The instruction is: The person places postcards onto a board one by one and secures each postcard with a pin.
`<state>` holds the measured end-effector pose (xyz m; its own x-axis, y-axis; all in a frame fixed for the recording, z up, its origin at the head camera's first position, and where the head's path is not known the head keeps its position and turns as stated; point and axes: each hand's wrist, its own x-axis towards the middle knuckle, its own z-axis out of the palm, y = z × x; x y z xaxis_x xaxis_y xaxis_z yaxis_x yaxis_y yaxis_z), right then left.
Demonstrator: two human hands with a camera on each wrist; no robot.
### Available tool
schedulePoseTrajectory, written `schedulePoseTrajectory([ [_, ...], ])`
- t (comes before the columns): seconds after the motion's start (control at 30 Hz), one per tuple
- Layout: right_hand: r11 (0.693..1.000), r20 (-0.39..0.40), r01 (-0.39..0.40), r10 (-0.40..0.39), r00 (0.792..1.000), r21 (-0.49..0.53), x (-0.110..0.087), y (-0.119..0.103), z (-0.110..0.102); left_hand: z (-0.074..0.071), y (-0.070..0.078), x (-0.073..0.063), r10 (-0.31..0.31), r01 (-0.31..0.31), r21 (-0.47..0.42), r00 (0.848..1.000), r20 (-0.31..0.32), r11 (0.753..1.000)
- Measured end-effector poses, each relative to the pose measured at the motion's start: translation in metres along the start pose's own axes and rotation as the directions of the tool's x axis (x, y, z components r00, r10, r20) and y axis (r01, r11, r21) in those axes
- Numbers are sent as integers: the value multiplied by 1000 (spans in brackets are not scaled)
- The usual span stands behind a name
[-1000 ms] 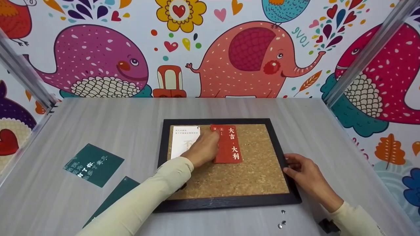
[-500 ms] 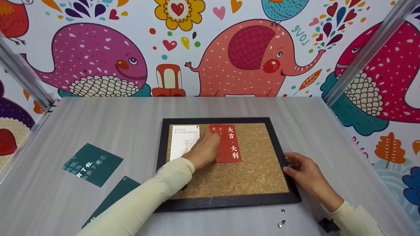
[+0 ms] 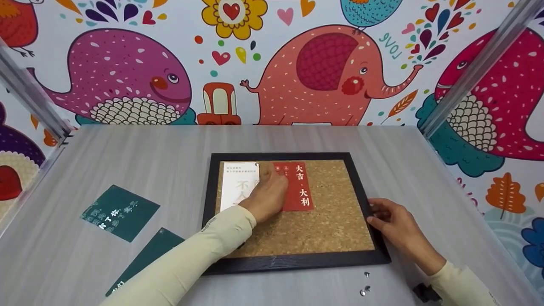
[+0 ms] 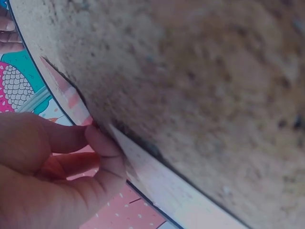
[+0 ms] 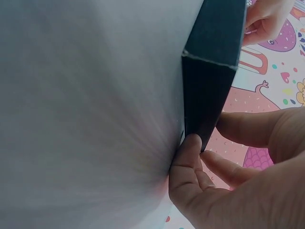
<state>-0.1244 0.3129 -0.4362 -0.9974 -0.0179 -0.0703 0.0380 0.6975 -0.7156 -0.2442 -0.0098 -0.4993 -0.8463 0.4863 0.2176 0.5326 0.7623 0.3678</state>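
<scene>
A black-framed cork board (image 3: 340, 225) lies on the table in the head view. On it, a white card (image 3: 234, 180) is at the upper left, with a small dark spot at its top right corner, and a red card (image 3: 303, 187) with white characters is beside it. My left hand (image 3: 267, 191) pinches at the red card's upper left corner; in the left wrist view thumb and finger (image 4: 102, 143) meet there, and whether something tiny is between the tips is hidden. My right hand (image 3: 397, 225) grips the board's right edge, thumb and fingers around the black frame (image 5: 207, 90).
Two dark green cards lie left of the board: one square-looking card (image 3: 121, 212) and another (image 3: 146, 257) partly under my left sleeve. Several small silver thumbtacks (image 3: 364, 291) lie in front of the board's right corner. A patterned wall (image 3: 229, 63) closes off the back.
My left hand has shifted slightly right, its fingertips now at the red card's left corner, and more of the white card shows. The right hand and the board have stayed put.
</scene>
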Motion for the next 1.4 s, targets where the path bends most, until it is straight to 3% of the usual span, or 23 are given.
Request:
schedulePoseTrajectory([
  [0.13, 1000, 6, -9, 9, 1000, -3, 0, 0, 0, 0, 0, 0, 23, -23, -2, 1000, -18, 1000],
  [0.27, 1000, 9, -14, 14, 1000, -3, -1, 0, -1, -9, 6, -2, -2, 3, -50, 1000, 4, 999],
  [0.47, 1000, 10, -6, 5, 1000, 4, -1, 0, -1, -62, 39, -21, -60, 65, -150, 997, 38, 987],
  [0.57, 1000, 13, -4, 4, 1000, 5, 0, 0, -1, -74, 47, -27, -70, 70, -135, 998, 5, 988],
  [0.77, 1000, 14, -4, 4, 1000, 11, 0, 1, -1, -72, 52, -32, -152, 126, -197, 981, -121, 972],
  [0.87, 1000, 15, -1, 1, 1000, 10, 0, 1, -1, -70, 53, -35, -206, 165, -248, 968, -146, 954],
  [1.0, 1000, 19, -1, 1, 1000, 12, 1, 1, -2, -71, 54, -41, -239, 204, -268, 965, -106, 942],
  [1.27, 1000, 13, 6, -6, 1000, 2, 0, 0, -1, -75, 52, -53, -238, 235, -239, 971, 17, 942],
  [1.4, 1000, 9, 5, -5, 1000, 5, -2, 0, -1, -76, 49, -57, -220, 219, -230, 975, 20, 948],
])
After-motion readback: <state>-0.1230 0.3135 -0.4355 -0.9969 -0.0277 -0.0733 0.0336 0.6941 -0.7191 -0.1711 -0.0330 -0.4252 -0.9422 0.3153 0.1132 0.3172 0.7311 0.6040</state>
